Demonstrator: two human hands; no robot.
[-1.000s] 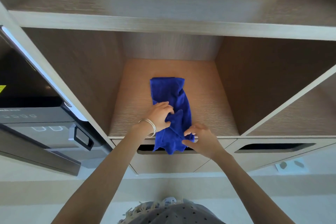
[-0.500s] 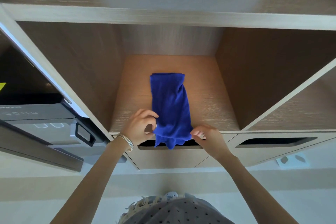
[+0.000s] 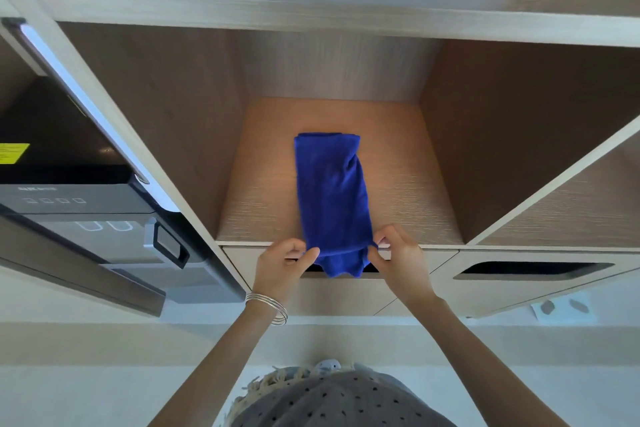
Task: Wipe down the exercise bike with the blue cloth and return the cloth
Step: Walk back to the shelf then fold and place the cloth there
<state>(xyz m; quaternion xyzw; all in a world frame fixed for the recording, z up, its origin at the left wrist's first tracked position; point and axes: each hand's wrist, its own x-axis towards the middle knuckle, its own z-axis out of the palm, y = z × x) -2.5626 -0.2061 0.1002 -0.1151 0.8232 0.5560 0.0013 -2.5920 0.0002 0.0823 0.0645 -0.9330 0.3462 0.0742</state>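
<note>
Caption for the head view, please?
Left hand and right hand pinch the near end of the blue cloth lying in the shelf compartment, drooping over its front edge.

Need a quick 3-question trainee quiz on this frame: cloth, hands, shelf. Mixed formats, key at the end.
1. True or false: the blue cloth lies wholly inside the open compartment.
2. Which wrist wears the bangles? A left, B right, C both.
3. Fill in: the cloth's near corners are pinched by ___ hands.

Key: 1 false, its near end hangs over the front edge. 2 A. 3 two, the left hand and the right hand.
</note>
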